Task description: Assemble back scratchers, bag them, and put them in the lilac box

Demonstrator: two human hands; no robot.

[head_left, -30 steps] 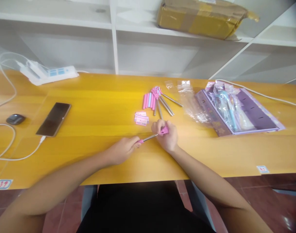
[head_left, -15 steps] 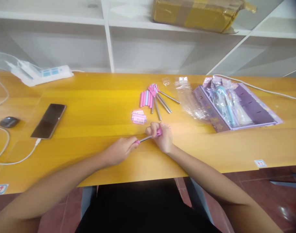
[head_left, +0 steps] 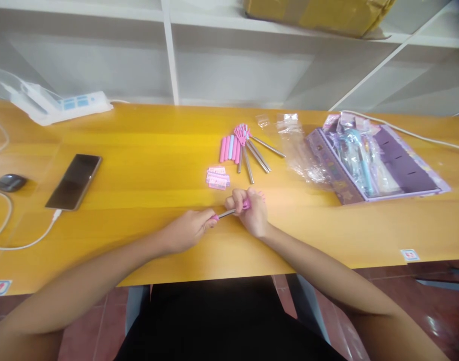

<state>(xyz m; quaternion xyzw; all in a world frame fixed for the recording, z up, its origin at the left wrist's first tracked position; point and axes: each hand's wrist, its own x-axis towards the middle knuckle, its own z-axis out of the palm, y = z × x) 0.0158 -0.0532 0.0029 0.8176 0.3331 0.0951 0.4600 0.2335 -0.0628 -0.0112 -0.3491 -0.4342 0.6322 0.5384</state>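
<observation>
A metal rod [head_left: 226, 213] with pink parts at its ends spans the gap between my hands, low over the table. My left hand [head_left: 191, 228] is closed round its pink grip end. Wrapped about the pink head end is my right hand [head_left: 252, 210], with pink tips showing beyond it. Just behind lie small printed cards [head_left: 217, 178], a row of pink and blue tubes [head_left: 230, 149], and several metal rods [head_left: 258, 156] whose pink hand-shaped heads [head_left: 242, 133] are bunched together.
Clear plastic bags [head_left: 299, 150] lie beside a purple box [head_left: 406, 165] holding wrapped items. On the left are a phone [head_left: 74, 181] with a cable, a dark rounded gadget [head_left: 11, 182] and a power strip [head_left: 74, 105]. White shelving [head_left: 233, 65] stands behind.
The camera view has tilted and shifted slightly, so the table objects sit a little higher in the picture. Both hands keep the same hold on the rod.
</observation>
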